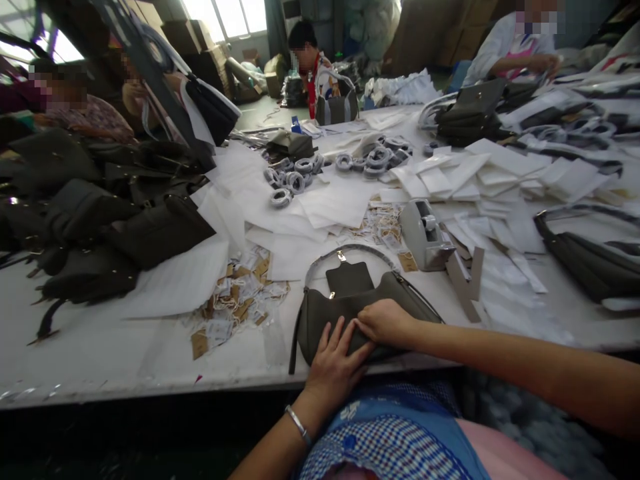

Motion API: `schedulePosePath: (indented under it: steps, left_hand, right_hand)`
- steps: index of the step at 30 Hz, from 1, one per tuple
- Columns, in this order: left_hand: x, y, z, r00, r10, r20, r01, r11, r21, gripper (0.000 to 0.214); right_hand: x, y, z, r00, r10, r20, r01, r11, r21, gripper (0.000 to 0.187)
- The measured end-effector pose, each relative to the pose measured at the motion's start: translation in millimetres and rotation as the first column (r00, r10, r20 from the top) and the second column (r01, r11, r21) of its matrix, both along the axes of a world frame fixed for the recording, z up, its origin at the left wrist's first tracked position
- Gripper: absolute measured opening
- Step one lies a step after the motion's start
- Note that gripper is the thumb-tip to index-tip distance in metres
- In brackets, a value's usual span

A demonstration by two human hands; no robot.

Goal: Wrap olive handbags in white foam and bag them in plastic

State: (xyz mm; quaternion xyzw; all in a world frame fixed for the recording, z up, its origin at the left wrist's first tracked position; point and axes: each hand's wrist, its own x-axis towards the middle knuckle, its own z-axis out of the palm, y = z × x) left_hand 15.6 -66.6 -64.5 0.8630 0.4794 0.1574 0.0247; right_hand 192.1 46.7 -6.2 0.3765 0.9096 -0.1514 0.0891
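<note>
Head cam: both hands are on a dark bag (317, 327), which sits at the table (150, 363) edge right under them. Left hand (337, 357) is pretty much flat on the front with the fingers spread, bracelet (299, 425) on that wrist. Right hand (386, 323) is curled up against the bag just beyond the left one's fingertips, so the two are basically together. Can't tell if the right is actually pinching anything, its fingertips are tucked out of sight.

Just past the hands, the flap (350, 279) is flipped up, with the handle (367, 248) arching around it. Off to the left of the left hand there's a messy heap of tags (243, 297), and further left a big pile of bags (120, 227). Beyond the right hand is a grey dispenser (425, 240), with white sheets (465, 170) spread behind it. Straight ahead, well past both hands, a bunch of wrapped coils (377, 159). One more bag lies way out right of the right hand, and some other people are across the table.
</note>
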Motion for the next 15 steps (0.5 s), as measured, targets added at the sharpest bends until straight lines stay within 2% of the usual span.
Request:
schedulePosePath:
  steps: [4, 9, 12, 15]
  left_hand:
    - [0.1, -1.3, 2.1, 1.000, 0.001, 0.009, -0.001, 1.000, -0.018, 0.064]
    - [0.1, -1.8, 3.9, 1.000, 0.011, 0.009, -0.011, 1.000, -0.026, 0.064]
    - [-0.5, -1.7, 2.8, 1.000, 0.014, 0.009, -0.014, 1.000, -0.020, 0.063]
    - [-0.9, -2.2, -0.2, 1.000, 0.013, 0.006, -0.013, 1.000, -0.003, 0.064]
  right_hand:
    - [-0.1, 4.8, 9.6, 0.998, -0.054, 0.033, 0.056, 0.996, -0.065, 0.044]
    - [1.0, 23.5, 27.3, 0.997, -0.064, 0.047, 0.072, 0.977, -0.198, 0.053]
    - [-0.7, 23.9, 29.2, 0.996, -0.069, 0.059, 0.080, 0.974, -0.213, 0.047]
    - [-6.3, 13.6, 24.4, 0.990, -0.110, 0.089, 0.126, 0.972, -0.198, 0.038]
